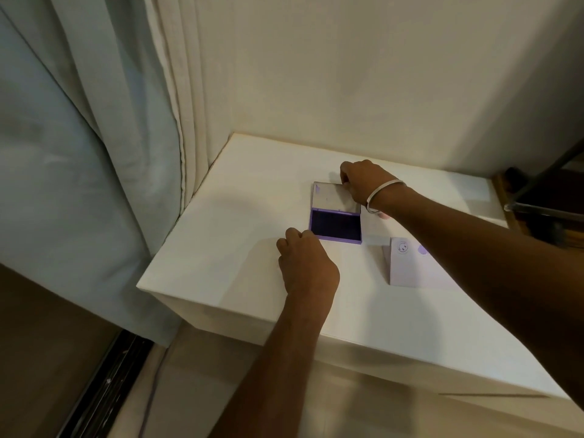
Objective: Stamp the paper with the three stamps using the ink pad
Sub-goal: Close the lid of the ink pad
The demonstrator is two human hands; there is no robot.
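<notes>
A purple ink pad (335,225) lies open on the white table (240,197), its dark inked surface facing up and its lid (328,197) folded back flat behind it. My right hand (363,184), with a white bangle on the wrist, pinches the lid's far right corner. My left hand (305,260) rests as a loose fist on the table, touching the ink pad's front left corner. A white paper (407,267) lies to the right of the pad, with a round stamped mark (402,247) and a purple blot (422,250) near its top. I see no stamps clearly; my right forearm covers part of the paper.
A wall runs behind the table and pale curtains (94,153) hang at the left. The table's left front corner (142,284) drops off to the floor. A dark wooden piece of furniture with a metal bar (543,197) stands at the far right.
</notes>
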